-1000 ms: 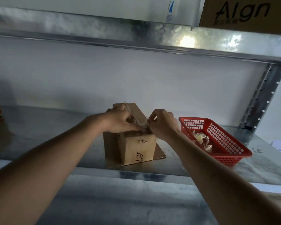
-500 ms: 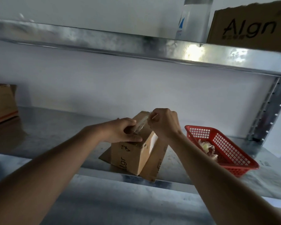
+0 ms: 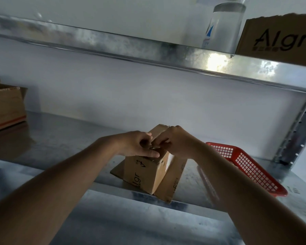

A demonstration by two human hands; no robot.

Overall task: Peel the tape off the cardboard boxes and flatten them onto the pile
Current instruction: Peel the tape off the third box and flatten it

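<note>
We see both hands atop the small cardboard box (image 3: pixel 145 172) on flattened cardboard (image 3: pixel 173 183) on the metal shelf (image 3: pixel 60 138) — left hand (image 3: pixel 138 145) gripping its top, right hand (image 3: pixel 175 141) pinching the tape (image 3: pixel 155 147).

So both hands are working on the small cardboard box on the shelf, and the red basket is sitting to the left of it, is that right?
Not quite. In the head view the red basket sits to the right of the small cardboard box, not the left. The rest holds: the left hand and right hand are both on top of that box on the metal shelf.
</note>
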